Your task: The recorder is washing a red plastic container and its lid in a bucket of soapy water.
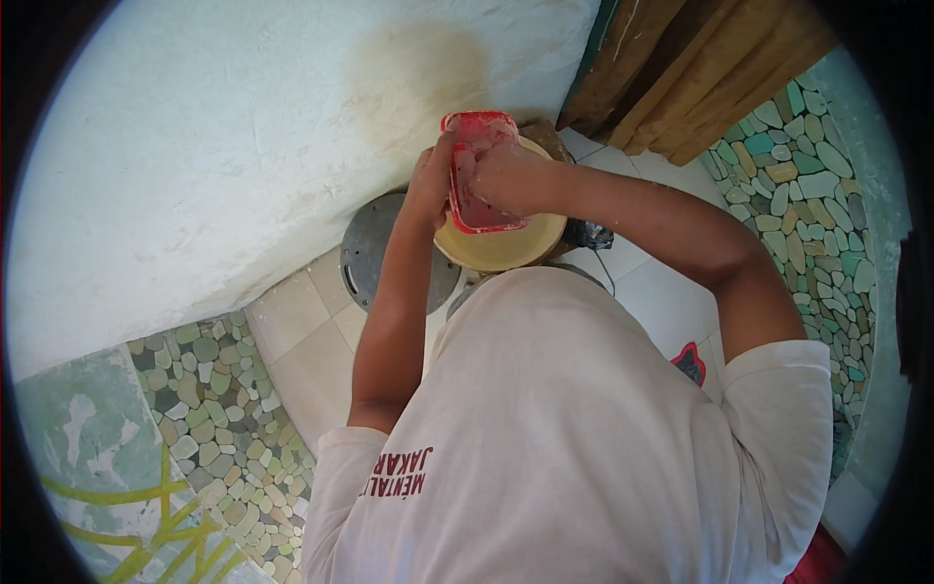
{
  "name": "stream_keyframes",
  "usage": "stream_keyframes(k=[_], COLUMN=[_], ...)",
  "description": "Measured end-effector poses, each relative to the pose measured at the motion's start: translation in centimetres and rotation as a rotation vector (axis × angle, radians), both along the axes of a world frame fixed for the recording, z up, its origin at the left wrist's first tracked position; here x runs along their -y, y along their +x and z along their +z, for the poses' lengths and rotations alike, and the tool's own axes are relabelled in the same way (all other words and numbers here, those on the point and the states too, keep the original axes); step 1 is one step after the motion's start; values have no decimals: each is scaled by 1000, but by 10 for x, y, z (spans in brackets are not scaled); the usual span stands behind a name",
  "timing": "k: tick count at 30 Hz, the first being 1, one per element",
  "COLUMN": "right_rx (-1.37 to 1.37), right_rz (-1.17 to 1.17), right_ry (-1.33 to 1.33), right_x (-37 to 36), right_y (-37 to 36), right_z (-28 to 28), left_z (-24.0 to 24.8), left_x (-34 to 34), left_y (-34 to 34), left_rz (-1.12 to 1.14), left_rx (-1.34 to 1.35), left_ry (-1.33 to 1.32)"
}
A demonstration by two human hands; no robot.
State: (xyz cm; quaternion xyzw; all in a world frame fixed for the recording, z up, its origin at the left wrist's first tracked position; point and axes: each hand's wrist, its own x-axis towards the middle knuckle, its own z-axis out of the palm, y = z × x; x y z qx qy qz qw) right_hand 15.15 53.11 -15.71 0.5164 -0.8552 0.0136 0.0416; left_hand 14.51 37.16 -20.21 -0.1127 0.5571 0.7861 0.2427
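A red rectangular plastic tub (pixel 476 208), smeared with pale residue along its rim and inside, is held over a yellow round basin (pixel 511 251). My left hand (pixel 435 185) grips the tub's left long side, the thumb over the rim. Inside the tub is my right hand (pixel 513 177), bent at the wrist with its fingers curled down and mostly hidden. Whatever those fingers hold, if anything, cannot be made out.
A pale wall (pixel 243 146) rises close in front. Beside the basin sits a grey round slotted piece (pixel 375 255). Brown wooden boards (pixel 681 78) stand at the far right. A black plastic bag (pixel 590 235) and a red-edged dark item (pixel 690 364) lie on the floor tiles (pixel 302 326).
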Motion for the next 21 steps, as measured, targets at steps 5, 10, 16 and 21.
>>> stream_keyframes(k=[5, 10, 16, 21], right_rx=[102, -48, 183, -40], right_rz=[-206, -81, -188, 12], right_ry=[96, 86, 183, 79], right_x=[-4, -2, 0, -6], right_y=[-13, 10, -15, -2], right_z=[4, -3, 12, 9], left_z=[11, 10, 10, 11], left_x=[-5, -6, -2, -1], left_y=[6, 4, 3, 0], left_rz=[18, 81, 42, 32], left_rx=[-10, -114, -91, -74], left_ry=[-1, -78, -212, -162])
